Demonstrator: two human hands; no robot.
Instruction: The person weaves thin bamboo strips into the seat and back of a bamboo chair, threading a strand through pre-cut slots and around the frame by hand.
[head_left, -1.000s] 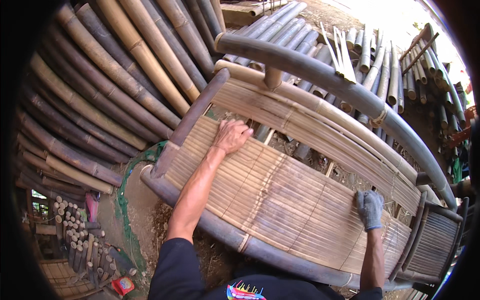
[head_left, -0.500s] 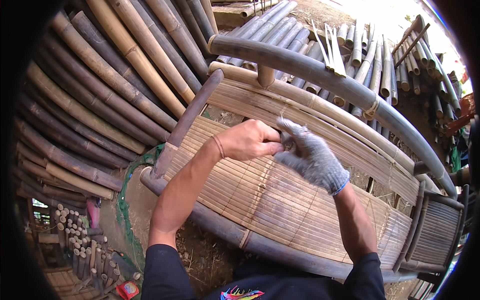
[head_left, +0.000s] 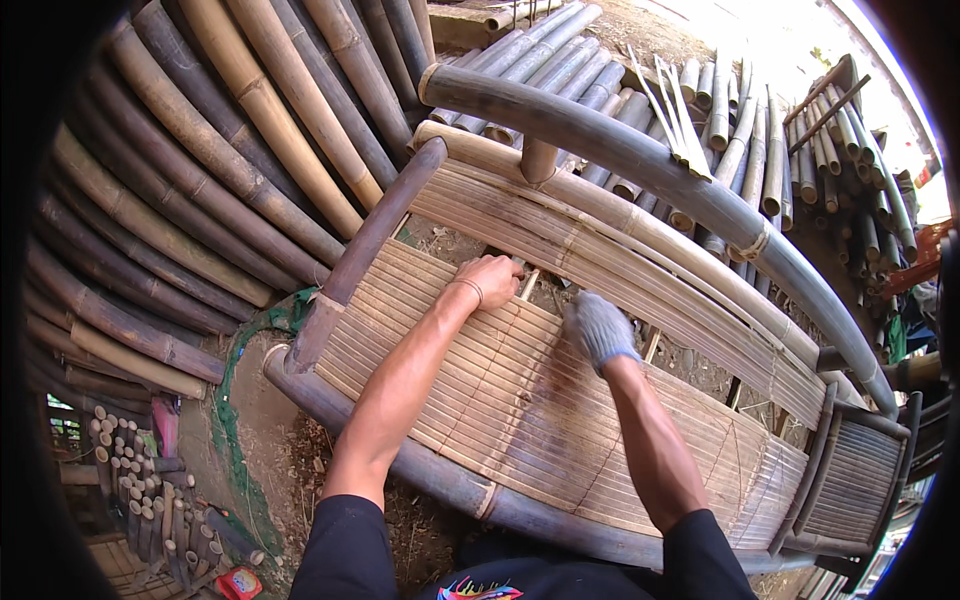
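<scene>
A bamboo bench with a seat of thin split slats fills the middle. My bare left hand, a thin band at its wrist, rests at the far edge of the slats with its fingers curled; what they grip is hidden. Further right, my right hand wears a grey knitted glove. It bends down at the same edge, its fingers closed and partly out of sight over the gap between seat and backrest. Whatever it holds does not show. The two hands are apart.
Dark bamboo poles lean in a row on the left. Cut bamboo lengths are piled behind the thick curved top rail. Short cut pieces stack at lower left, near green netting. Another slatted bamboo piece stands right.
My hands were together above the seat and have parted. Both have come down to the slats' far edge, the gloved right hand to the right of the left.
</scene>
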